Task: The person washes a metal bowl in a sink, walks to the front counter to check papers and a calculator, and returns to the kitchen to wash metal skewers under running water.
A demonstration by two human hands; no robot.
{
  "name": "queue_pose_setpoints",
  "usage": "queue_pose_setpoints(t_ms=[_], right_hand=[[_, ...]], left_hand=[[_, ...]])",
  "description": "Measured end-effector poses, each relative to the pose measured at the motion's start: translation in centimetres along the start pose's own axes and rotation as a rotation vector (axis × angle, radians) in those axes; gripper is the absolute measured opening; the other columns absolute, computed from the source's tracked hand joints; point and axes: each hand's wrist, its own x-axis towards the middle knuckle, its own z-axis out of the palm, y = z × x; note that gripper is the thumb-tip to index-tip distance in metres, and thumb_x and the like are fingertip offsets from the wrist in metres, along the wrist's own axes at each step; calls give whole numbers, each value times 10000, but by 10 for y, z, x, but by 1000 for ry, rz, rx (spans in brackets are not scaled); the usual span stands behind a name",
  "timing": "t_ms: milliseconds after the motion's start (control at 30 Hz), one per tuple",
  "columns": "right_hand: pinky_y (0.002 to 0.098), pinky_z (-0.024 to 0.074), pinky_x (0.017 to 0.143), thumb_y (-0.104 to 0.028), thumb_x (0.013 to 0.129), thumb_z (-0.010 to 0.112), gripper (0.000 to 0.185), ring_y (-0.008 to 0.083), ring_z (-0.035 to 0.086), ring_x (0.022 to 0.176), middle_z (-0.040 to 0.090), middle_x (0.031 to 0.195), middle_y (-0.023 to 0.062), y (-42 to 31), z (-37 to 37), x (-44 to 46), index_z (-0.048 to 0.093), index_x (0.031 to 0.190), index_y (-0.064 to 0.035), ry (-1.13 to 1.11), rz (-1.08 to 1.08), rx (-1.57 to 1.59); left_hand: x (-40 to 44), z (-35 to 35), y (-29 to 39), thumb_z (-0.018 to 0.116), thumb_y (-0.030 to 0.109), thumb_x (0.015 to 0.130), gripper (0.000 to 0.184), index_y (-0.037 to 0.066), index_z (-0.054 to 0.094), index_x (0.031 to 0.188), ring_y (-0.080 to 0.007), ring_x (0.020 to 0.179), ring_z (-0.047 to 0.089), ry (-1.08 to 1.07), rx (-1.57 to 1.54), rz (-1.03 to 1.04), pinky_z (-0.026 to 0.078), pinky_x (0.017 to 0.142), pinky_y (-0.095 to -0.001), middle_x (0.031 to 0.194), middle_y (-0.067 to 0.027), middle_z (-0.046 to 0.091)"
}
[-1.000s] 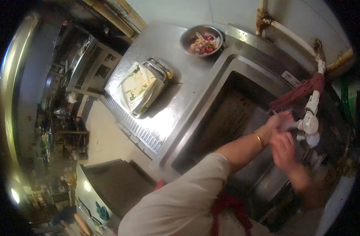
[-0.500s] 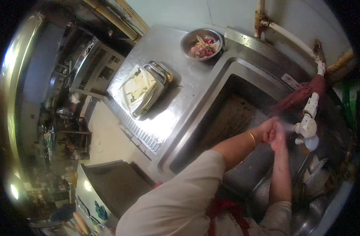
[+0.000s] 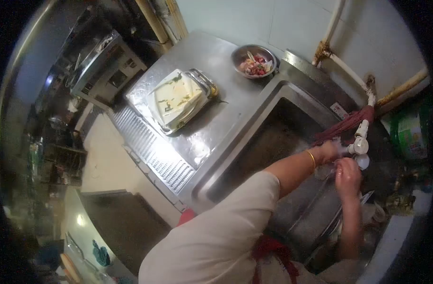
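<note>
One white tap (image 3: 360,145) is mounted over the sink (image 3: 268,142), beside the left hand (image 3: 327,152) and curled right hand (image 3: 348,176), both grips unclear; probably rigid, slippery, it is best held around its body.

A shiny metal bench (image 3: 218,52) has a slotted strip (image 3: 150,147) along its front edge. A metal bowl (image 3: 241,54) of reddish and pale pieces stands near the back right corner. Toward the left edge, just behind the strip, rests a whitish tray (image 3: 184,88) strewn with green scraps (image 3: 168,108).
</note>
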Motion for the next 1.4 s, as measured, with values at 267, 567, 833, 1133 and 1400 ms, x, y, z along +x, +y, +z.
queue_pose_setpoints(t_ms=[267, 567, 833, 1133, 1400], right_hand=[[403, 431, 766, -40, 818, 475, 278, 328, 509, 930, 516, 987, 139, -39, -94, 69, 518, 1090, -78, -285, -44, -535], [491, 451, 693, -349, 851, 479, 370, 415, 584, 791, 602, 840, 245, -54, -48, 88, 494, 1054, -40, -312, 507, -664], [352, 413, 693, -362, 873, 468, 346, 270, 527, 775, 555, 843, 121, -89, 93, -40, 540, 1004, -49, -501, 935, -163], [377, 460, 659, -287, 874, 490, 314, 276, 576, 754, 607, 875, 133, -349, 172, 193, 572, 1065, -51, -98, -54, -745], [442, 294, 997, -91, 745, 593, 437, 305, 398, 1204, 462, 1277, 128, -604, 269, 347, 500, 1172, -91, 82, -869, -303]], left_hand=[[-169, -86, 41, 602, 234, 714, 280, 95, 613, 957, -308, 867, 603, -563, 771, -276, 483, 719, -430, 897, -146, 629], [-540, -300, 126, 621, 122, 738, 299, 72, 597, 1031, -298, 849, 590, 582, 292, -429, 477, 763, -372, 897, -150, 607], [-896, -316, 263, 442, 650, 777, 613, 115, 676, 964, -282, 1014, 563, 293, 669, -1815, 351, 947, -470, 1025, -118, 621], [-1069, -217, 363, 638, 263, 746, 248, 132, 632, 957, -285, 865, 563, 1623, 1141, -1820, 424, 772, -402, 910, -76, 623], [-1178, -114, 376, 553, 429, 804, 539, 162, 479, 1267, -352, 1199, 374, 2007, 664, -2673, 274, 991, -509, 1326, -162, 401]])
